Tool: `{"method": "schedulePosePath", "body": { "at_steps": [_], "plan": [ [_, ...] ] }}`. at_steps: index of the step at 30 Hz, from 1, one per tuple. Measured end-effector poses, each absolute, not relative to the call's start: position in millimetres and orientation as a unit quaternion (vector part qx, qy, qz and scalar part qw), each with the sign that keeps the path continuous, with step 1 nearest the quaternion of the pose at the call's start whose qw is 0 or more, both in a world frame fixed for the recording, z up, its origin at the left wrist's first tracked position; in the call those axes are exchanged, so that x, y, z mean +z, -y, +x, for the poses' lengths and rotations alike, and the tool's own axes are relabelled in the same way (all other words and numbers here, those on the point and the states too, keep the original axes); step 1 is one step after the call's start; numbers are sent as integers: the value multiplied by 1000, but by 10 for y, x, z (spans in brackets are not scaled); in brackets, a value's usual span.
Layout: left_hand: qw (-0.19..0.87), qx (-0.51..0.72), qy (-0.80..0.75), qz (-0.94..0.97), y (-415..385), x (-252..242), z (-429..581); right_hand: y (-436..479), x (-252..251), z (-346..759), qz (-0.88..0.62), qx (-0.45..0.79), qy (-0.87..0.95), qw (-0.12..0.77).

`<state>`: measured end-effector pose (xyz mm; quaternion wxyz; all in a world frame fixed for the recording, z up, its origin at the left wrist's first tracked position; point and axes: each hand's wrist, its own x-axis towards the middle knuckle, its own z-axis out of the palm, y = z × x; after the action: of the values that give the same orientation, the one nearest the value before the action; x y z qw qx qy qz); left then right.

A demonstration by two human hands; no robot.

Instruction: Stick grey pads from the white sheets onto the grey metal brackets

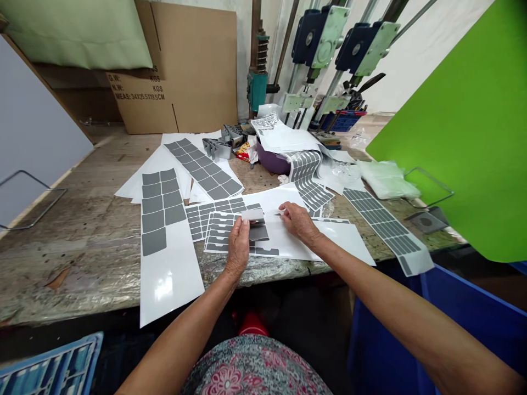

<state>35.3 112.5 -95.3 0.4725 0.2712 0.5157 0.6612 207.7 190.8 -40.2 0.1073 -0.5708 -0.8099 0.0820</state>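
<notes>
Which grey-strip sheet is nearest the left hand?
The short sheet of grey strips touching the left hand, lying on top of a similar sheet; the others lie farther away.

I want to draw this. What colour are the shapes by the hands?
Grey shapes on a white sheet, best in the head view.

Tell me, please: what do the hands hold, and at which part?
The left hand holds a white strip by its lower edge. What the right hand pinches, if anything, cannot be told.
</notes>
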Motion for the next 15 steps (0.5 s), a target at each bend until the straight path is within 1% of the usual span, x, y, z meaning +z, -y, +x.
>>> {"method": "schedulePosePath", "body": {
  "at_steps": [8,15],
  "plan": [
    [463,663,-510,294,-1112,-894,376,-1933,-303,2016,-558,64,824,66],
    [459,658,-512,308,-1082,-824,369,-1967,-116,2027,-522,95,847,22]
  ]
}}
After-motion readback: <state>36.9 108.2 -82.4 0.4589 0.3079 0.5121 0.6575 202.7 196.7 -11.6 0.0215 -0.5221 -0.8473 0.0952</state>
